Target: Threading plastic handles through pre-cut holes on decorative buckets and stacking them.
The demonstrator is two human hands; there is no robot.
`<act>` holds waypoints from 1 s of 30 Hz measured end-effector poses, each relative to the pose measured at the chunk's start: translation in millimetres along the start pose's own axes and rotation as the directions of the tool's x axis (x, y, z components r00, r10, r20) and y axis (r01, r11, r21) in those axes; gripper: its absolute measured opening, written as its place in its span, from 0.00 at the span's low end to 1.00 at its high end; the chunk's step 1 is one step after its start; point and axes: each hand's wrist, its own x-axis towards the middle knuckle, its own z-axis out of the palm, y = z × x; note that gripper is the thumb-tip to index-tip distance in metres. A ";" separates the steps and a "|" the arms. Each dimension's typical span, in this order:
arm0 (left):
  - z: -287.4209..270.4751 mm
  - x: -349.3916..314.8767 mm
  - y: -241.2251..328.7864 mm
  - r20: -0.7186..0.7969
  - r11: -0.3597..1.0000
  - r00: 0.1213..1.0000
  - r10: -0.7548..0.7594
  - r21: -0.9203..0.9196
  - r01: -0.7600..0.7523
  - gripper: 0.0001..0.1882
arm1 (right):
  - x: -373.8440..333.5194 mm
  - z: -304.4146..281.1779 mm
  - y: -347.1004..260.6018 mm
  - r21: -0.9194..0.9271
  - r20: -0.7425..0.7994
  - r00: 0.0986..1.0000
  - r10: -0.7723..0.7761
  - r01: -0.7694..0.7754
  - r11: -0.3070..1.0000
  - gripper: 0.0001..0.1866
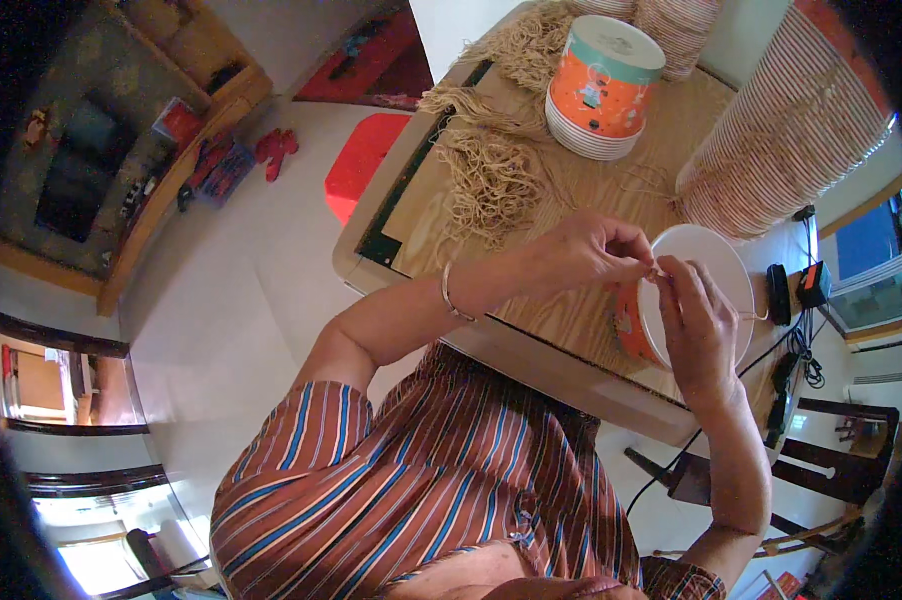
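Observation:
My left hand (611, 250), with a bangle on the wrist, is closed in a pinch at the rim of an orange paper tub (631, 322). Fingertips of my right hand (699, 318) meet it there, also pinched, and that hand partly covers the tub's white mouth. Between the fingertips is a small bit of tan cord, its shape mostly hidden. A pale loop of cord (757, 317) sticks out at the tub's right side. Loose tan cords (486, 185) lie in a tangled heap beyond my left forearm.
A short stack of upside-down orange and green tubs (603, 95) stands at the back of the wooden table (411, 215). Long nested stacks of tubs (786, 130) fill the right side, cords draped over them. Black cables (801, 350) lie at the right edge. A red stool (361, 160) stands left.

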 end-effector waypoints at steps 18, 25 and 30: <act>-2.5 5.7 0.9 0.096 0.990 0.995 0.005 0.141 -0.019 0.08 | 4.3 -5.8 5.8 0.015 0.158 0.984 0.085 -0.089 0.996 0.06; 2.9 7.0 0.4 0.032 0.971 0.999 0.000 0.239 -0.007 0.11 | 11.1 -9.9 4.0 0.140 0.157 0.972 0.177 -0.199 0.970 0.02; 5.9 2.4 3.4 0.001 0.962 0.999 0.042 0.268 -0.041 0.09 | 17.1 -15.0 16.1 0.251 0.346 0.862 0.372 -0.466 0.848 0.04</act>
